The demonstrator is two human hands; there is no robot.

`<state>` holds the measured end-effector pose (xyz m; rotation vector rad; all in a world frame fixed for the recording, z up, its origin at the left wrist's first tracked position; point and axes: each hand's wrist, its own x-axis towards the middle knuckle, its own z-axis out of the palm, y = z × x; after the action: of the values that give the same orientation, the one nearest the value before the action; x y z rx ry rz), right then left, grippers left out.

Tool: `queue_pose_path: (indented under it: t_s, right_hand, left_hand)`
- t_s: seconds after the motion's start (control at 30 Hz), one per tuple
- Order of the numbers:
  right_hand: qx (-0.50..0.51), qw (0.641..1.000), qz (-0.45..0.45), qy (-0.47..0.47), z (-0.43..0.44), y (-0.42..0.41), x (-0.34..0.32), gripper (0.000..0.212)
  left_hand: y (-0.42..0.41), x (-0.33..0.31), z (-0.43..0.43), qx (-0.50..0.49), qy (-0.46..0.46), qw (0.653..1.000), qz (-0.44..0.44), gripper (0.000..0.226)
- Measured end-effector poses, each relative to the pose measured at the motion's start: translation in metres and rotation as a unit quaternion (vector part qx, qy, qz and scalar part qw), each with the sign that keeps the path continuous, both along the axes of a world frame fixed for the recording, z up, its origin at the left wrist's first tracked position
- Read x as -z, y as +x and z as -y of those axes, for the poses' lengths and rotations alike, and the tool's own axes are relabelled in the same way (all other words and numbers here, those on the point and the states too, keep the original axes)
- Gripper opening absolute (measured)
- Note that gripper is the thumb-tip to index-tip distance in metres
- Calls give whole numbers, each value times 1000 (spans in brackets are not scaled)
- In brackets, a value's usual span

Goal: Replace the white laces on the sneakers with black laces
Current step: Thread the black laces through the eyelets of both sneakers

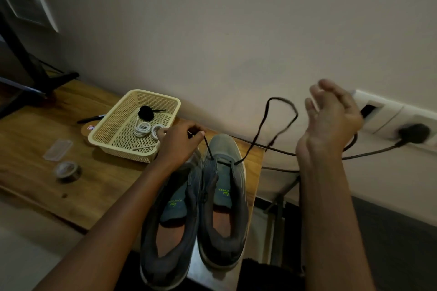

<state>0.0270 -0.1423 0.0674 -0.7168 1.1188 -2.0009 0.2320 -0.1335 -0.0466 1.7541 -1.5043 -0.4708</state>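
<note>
Black lace point(281, 111) loops blurred above grey sneakers point(220, 196)

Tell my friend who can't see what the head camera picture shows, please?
A person is threading a black lace through the front eyelets of the right-hand grey sneaker: the left hand pinches one end, while the right hand is raised and blurred beside the looping other end. The other sneaker sits alongside, and coiled white laces lie in a cream basket.

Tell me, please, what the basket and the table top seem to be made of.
The basket looks like moulded plastic, cream and matte: its walls and floor are a regular fine mesh with a smooth rolled rim. The table top looks like wood or wood-look laminate, with brown grain streaks and a soft sheen; which one, I cannot tell.
</note>
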Motion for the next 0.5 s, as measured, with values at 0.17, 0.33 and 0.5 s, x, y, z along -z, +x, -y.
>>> queue_pose_path:
  t_s: [0.17, 0.33, 0.5]
  right_hand:
    - [-103, 915, -374, 110, 0, -1, 50, 26]
    - [-293, 730, -594, 171, 11, 7, 111, 37]
    - [-319, 618, -676, 242, 15, 4, 121, 19]
  left_hand:
    - [-1, 0, 0, 10, -8, 999, -33, 7]
    - [-4, -2, -1, 22, -15, 999, -46, 10]
    - [-2, 0, 1, 18, -8, 999, -43, 18]
